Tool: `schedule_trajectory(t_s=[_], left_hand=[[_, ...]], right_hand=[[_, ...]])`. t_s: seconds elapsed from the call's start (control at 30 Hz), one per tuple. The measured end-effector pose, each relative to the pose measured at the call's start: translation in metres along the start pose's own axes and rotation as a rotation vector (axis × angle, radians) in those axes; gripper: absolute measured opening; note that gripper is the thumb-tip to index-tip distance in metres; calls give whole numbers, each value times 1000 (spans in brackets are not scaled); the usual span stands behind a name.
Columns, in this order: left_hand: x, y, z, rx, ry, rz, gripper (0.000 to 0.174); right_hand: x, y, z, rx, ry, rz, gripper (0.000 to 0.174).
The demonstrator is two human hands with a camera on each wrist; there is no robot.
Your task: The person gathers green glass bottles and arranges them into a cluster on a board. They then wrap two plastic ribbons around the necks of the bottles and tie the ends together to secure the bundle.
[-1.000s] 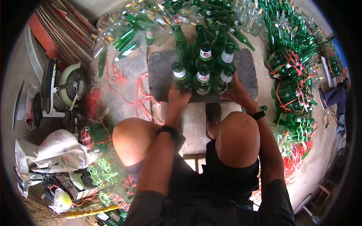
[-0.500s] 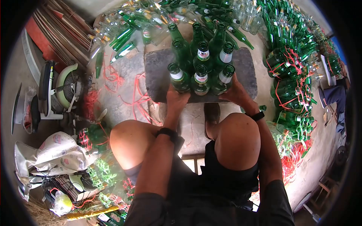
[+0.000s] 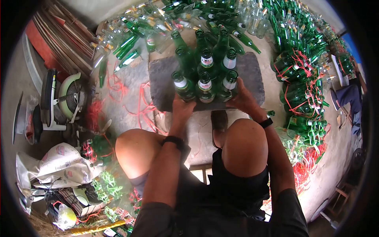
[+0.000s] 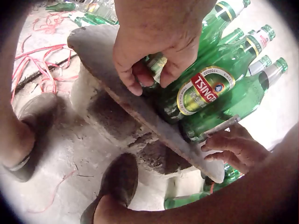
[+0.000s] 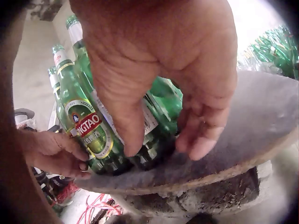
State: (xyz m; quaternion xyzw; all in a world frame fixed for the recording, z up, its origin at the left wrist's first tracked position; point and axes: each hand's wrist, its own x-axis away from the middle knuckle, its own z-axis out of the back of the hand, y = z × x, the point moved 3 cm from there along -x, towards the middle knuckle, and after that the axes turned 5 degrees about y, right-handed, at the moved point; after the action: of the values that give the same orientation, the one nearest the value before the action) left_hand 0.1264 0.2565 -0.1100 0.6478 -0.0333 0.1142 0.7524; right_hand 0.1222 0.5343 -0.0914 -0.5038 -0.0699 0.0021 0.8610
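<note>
Several green bottles (image 3: pixel 206 93) stand upright in close rows on a grey stone slab (image 3: pixel 252 75). The left hand (image 3: pixel 183 108) holds the base of the near left bottle (image 3: pixel 182 86), thumb and fingers curled about it in the left wrist view. At the near right bottle (image 3: pixel 229 85), the right hand (image 3: pixel 245 99) does the same; its thumb and fingers lie on either side of the glass (image 5: pixel 156 126) in the right wrist view. A red-and-white label (image 4: pixel 204 90) faces the person on the middle bottle.
Loose bottles (image 3: pixel 158 25) lie beyond the slab. Bundles of bottles tied with red string (image 3: pixel 302 96) line the right side. Red string (image 3: pixel 144 110) lies on the floor at left, near a wheeled machine (image 3: pixel 63 98). Knees (image 3: pixel 244 148) flank the forearms.
The slab, bottles and both hands appear slightly further left and lower in the head view, along with much of the scene. Both hands keep their hold on the near corner bottles.
</note>
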Motion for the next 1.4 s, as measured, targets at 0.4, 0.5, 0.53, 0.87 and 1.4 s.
schedule_trajectory(t_s=[0.4, 0.5, 0.53, 0.87, 1.4], left_hand=[[5, -30, 9, -174, 55, 59, 72], [10, -31, 18, 0, 11, 39, 76], [18, -17, 17, 6, 26, 105, 81], [40, -43, 42, 101, 15, 418, 40], [154, 161, 35, -275, -433, -350, 31]], right_hand=[[101, -16, 53, -25, 83, 152, 61], [141, -30, 61, -54, 103, 137, 46], [153, -18, 58, -41, 131, 130, 46], [260, -5, 64, -196, 226, -9, 30], [360, -2, 62, -135, 274, -126, 28]])
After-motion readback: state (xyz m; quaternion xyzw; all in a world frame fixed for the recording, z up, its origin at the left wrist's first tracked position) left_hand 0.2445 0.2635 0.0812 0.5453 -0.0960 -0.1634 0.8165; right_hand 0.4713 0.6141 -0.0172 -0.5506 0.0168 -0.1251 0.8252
